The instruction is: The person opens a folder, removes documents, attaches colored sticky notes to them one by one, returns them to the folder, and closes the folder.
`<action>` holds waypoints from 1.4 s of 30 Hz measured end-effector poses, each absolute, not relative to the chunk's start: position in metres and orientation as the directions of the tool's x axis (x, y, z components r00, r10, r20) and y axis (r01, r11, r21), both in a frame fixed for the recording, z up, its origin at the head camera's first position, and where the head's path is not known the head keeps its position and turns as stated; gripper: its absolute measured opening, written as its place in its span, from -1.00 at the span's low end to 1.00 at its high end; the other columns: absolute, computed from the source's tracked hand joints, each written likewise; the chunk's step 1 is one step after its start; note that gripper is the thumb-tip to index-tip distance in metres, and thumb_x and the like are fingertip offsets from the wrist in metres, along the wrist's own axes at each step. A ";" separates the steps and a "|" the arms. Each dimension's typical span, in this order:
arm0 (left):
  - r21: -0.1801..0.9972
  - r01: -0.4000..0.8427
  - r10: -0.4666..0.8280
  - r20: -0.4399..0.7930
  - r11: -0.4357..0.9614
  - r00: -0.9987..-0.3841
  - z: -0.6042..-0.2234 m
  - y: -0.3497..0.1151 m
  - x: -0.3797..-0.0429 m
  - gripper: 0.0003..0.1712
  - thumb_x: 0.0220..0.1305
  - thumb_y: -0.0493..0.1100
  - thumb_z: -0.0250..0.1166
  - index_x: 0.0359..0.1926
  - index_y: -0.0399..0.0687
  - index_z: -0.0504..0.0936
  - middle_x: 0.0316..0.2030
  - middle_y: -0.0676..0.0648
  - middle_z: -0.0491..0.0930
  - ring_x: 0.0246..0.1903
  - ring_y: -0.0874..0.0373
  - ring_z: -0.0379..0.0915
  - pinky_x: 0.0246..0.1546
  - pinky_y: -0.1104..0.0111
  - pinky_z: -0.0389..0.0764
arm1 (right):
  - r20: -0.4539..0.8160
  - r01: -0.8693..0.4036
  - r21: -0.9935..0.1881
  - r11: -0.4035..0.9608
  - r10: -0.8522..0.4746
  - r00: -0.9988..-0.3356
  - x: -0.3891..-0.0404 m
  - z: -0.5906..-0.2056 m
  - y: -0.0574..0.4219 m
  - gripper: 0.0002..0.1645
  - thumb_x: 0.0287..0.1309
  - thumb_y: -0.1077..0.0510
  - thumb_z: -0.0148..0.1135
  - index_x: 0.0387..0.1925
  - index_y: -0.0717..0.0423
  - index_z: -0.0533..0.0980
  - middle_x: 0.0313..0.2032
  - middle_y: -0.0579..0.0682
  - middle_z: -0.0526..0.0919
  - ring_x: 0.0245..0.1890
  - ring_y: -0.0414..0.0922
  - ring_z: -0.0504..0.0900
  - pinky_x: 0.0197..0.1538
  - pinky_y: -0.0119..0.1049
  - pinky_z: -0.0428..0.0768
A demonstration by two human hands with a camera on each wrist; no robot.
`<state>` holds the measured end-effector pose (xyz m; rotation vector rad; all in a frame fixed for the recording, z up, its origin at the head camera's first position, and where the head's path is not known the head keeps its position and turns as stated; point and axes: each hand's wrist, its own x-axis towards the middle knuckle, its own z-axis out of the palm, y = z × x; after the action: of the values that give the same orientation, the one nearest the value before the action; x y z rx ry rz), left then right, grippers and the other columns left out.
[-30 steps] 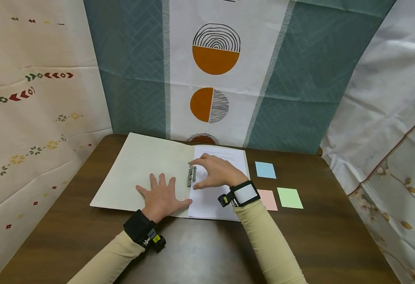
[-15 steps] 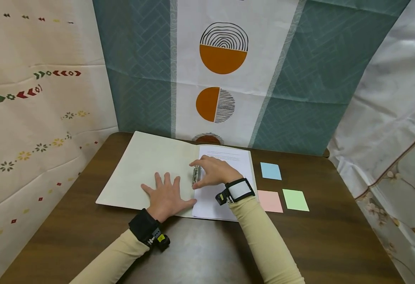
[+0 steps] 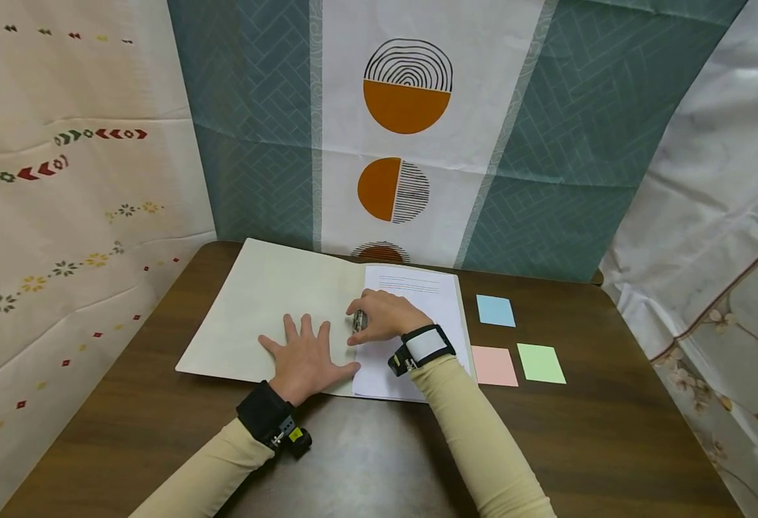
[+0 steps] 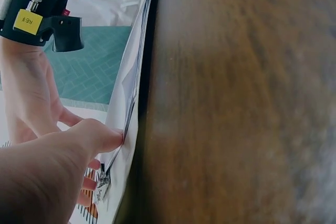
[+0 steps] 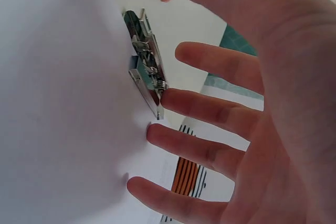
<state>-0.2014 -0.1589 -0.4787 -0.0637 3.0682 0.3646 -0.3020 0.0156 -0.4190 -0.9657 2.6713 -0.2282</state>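
Note:
An off-white file folder (image 3: 275,280) lies spread open on the table. White sheets of paper (image 3: 440,309) with a few printed lines near the top lie on its right half. A metal lever clip (image 3: 359,321) stands at the spine; the right wrist view shows the clip (image 5: 146,59) with its parts raised. My left hand (image 3: 304,361) rests on the folder, fingers spread, the thumb over the papers' lower left corner. Over the clip arches my right hand (image 3: 388,315), its fingers loosely bent. One fingertip (image 5: 170,98) is at the clip's end; whether it touches is unclear.
Blue (image 3: 496,311), pink (image 3: 495,366) and green (image 3: 542,363) paper squares lie right of the folder on the brown wooden table (image 3: 612,424). A patterned cloth (image 3: 255,144) hangs behind the table, with pale cloths at both sides.
My right hand has moved slightly down and left over the clip, its fingers and thumb drawn a little closer together. My left hand stays in place on the folder.

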 end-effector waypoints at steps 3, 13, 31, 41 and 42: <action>0.229 -0.043 -0.032 -0.049 0.972 -0.998 -0.479 -0.159 -0.201 0.26 0.16 0.64 0.45 0.60 -0.14 0.51 0.60 -0.52 0.33 0.67 -0.69 0.03 0.32 -0.85 0.09 | -0.216 -0.603 -0.232 0.763 -0.645 -0.733 -0.302 -0.419 0.014 -0.38 0.33 -0.25 0.62 0.31 -0.13 0.75 0.20 -0.01 0.73 0.03 -0.09 0.63 0.07 -0.09 0.71; 0.216 -0.043 -0.033 -0.048 0.976 -0.998 -0.480 -0.159 -0.201 0.25 0.19 0.62 0.43 0.63 -0.11 0.48 0.63 -0.52 0.30 0.68 -0.69 0.01 0.33 -0.85 0.08 | -0.181 -0.623 -0.177 0.762 -0.648 -0.740 -0.307 -0.427 0.010 -0.67 0.41 -0.10 0.57 0.10 -0.12 0.82 0.10 -0.04 0.70 0.02 -0.08 0.62 0.10 -0.04 0.73; 0.220 -0.049 -0.035 -0.067 0.974 -0.997 -0.480 -0.158 -0.202 0.28 0.20 0.64 0.42 0.66 -0.12 0.44 0.65 -0.53 0.27 0.70 -0.70 -0.05 0.34 -0.86 0.05 | -0.184 -0.597 -0.190 0.779 -0.626 -0.758 -0.330 -0.456 0.006 -0.71 0.31 -0.16 0.66 -0.08 -0.18 0.77 0.08 -0.07 0.66 0.09 0.00 0.64 0.08 0.08 0.75; 0.228 -0.060 -0.038 -0.097 0.972 -0.995 -0.479 -0.158 -0.202 0.29 0.20 0.63 0.42 0.67 -0.12 0.42 0.66 -0.53 0.25 0.70 -0.71 -0.07 0.36 -0.86 0.04 | -0.212 -0.555 -0.160 0.816 -0.578 -0.788 -0.314 -0.438 -0.004 -0.74 0.30 -0.07 0.68 -0.12 -0.14 0.75 0.09 0.01 0.64 0.11 0.03 0.59 0.10 0.08 0.75; 0.228 -0.059 -0.038 -0.097 0.972 -0.995 -0.479 -0.158 -0.202 0.29 0.20 0.63 0.41 0.67 -0.12 0.42 0.66 -0.53 0.25 0.70 -0.71 -0.07 0.35 -0.86 0.04 | -0.211 -0.555 -0.156 0.817 -0.576 -0.789 -0.314 -0.437 -0.004 -0.75 0.30 -0.07 0.68 -0.12 -0.14 0.75 0.09 0.01 0.64 0.11 0.03 0.59 0.11 0.07 0.75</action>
<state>-0.2016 -0.1581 -0.4790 -0.0748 3.0276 0.3541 -0.3136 -0.0041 -0.4373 -0.8722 2.7532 -0.1252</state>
